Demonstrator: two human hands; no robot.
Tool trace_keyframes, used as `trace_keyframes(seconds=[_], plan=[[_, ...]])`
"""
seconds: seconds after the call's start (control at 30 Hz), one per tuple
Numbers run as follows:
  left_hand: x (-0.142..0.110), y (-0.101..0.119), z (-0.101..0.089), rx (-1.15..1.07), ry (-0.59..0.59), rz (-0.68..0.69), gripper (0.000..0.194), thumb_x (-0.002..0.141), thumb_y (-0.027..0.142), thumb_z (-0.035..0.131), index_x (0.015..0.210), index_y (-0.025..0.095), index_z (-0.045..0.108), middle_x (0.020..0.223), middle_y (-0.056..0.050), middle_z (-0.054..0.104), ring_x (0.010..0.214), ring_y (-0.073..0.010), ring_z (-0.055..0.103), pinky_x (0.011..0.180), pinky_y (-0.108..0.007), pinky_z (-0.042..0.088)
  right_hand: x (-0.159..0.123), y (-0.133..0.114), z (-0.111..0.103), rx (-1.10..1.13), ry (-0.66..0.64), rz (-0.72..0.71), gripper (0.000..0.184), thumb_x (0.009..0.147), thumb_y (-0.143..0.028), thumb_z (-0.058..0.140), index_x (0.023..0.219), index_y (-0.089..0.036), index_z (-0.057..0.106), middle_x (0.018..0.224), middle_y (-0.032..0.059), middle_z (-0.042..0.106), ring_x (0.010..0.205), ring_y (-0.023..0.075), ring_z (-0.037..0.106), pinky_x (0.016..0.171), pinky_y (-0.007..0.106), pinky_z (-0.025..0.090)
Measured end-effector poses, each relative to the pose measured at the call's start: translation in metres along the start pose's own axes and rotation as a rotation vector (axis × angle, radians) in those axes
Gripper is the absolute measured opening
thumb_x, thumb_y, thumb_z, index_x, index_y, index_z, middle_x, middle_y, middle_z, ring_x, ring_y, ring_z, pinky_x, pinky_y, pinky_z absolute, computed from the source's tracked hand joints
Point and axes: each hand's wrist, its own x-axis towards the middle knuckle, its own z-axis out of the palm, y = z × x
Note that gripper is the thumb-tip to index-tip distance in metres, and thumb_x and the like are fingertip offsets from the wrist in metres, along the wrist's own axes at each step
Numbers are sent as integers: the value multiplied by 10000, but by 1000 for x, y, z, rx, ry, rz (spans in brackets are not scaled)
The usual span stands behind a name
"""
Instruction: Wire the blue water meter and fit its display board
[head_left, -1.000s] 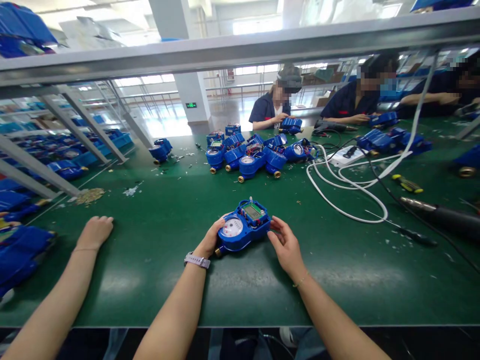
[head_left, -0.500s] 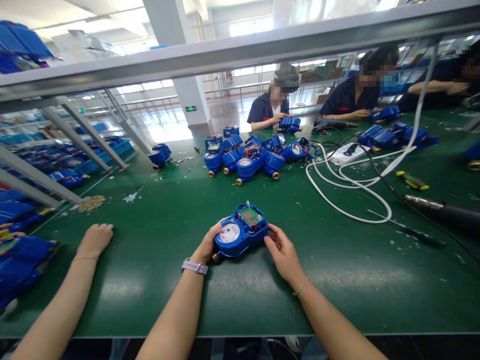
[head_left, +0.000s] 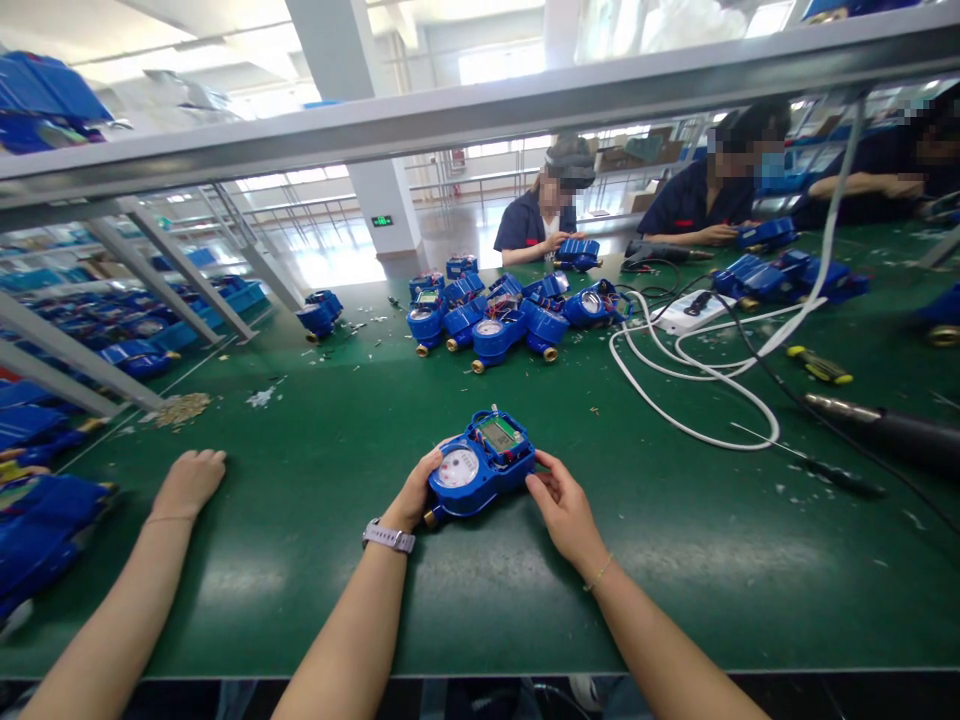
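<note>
A blue water meter (head_left: 481, 463) with a white dial and a small green display lies on the green table (head_left: 337, 420) in front of me. My left hand (head_left: 415, 494), with a watch on its wrist, is wrapped round the meter's left end by the brass fitting. My right hand (head_left: 561, 508) grips the meter's right side, its fingers curled against the casing.
Another person's hand (head_left: 189, 481) rests on the table at the left. A heap of blue meters (head_left: 495, 310) lies further back, with white cables (head_left: 697, 360), a screwdriver (head_left: 819, 365) and a dark tool (head_left: 892, 430) at the right. Seated workers face me across the table.
The meter and both my hands have barely shifted; the view has tilted slightly. The other person's hand stays put.
</note>
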Motion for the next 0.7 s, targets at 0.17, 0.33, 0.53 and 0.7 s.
trace_keyframes(seconds=[0.17, 0.33, 0.53, 0.7], plan=[[-1, -3, 3, 2, -8, 39, 652, 701, 551, 707, 1172, 106, 628, 1202, -143, 676, 1148, -317, 625, 1006, -396, 491, 2, 4, -1, -7, -1, 15, 524, 867, -513, 597, 1272, -184, 547, 1068, 114, 674, 898, 256, 668, 811, 404, 549], [-7, -11, 11, 12, -15, 92, 648, 765, 563, 658, 1231, 116, 600, 1230, -136, 661, 1174, -303, 611, 1038, -393, 466, 4, 6, -3, -15, 19, 33, 561, 852, -540, 597, 1265, -168, 525, 1007, 103, 676, 889, 255, 662, 805, 402, 542], [-10, -21, 16, 27, -17, 153, 599, 832, 552, 613, 1260, 134, 590, 1214, -120, 669, 1163, -275, 615, 1065, -385, 438, 5, 7, -5, -28, 43, 41, 616, 838, -575, 592, 1279, -151, 518, 1105, 134, 651, 844, 241, 660, 800, 408, 540], [-8, -22, 13, 18, -21, 172, 598, 821, 556, 631, 1244, 135, 613, 1172, -111, 690, 1206, -295, 585, 1096, -407, 403, 3, 9, -5, -33, 57, 46, 643, 815, -577, 605, 1288, -150, 522, 1199, 150, 597, 800, 218, 660, 779, 396, 548]])
